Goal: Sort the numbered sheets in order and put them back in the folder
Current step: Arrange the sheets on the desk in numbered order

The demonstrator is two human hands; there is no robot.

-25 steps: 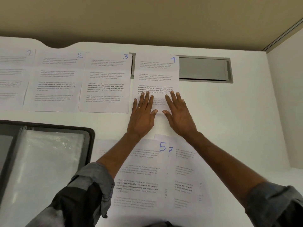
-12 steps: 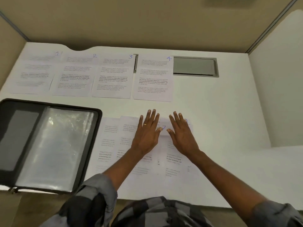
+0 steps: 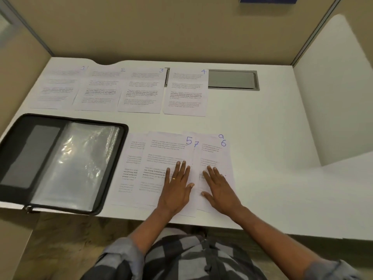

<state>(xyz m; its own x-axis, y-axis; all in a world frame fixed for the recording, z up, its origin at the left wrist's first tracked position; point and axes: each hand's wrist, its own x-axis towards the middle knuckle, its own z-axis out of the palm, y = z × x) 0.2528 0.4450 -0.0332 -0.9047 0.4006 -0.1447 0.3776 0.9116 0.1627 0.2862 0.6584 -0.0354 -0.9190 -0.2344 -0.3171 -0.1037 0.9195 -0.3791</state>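
Sheets numbered 1 (image 3: 58,87), 2 (image 3: 101,89), 3 (image 3: 142,90) and 4 (image 3: 186,91) lie side by side in a row along the back of the white desk. Near the front edge lies a fanned pile of sheets. Sheet 5 (image 3: 167,152) is on top at the left, sheet 7 (image 3: 196,150) peeks out beside it, and sheet 6 (image 3: 217,152) lies at the right over a sheet marked 9. My left hand (image 3: 177,186) rests flat on sheet 5. My right hand (image 3: 219,186) rests flat on sheet 6. The black folder (image 3: 58,164) lies unzipped at the left, clear sleeves showing.
A grey cable hatch (image 3: 232,79) is set into the desk behind sheet 4. Beige partition walls (image 3: 141,27) close in the back and sides. A white side panel (image 3: 333,87) stands at the right. The desk's front edge (image 3: 282,231) runs just below the pile.
Both hands have drawn back from sheet 4 to the pile at the front and now lie flat on it. The view has pulled back and shows more of the desk.
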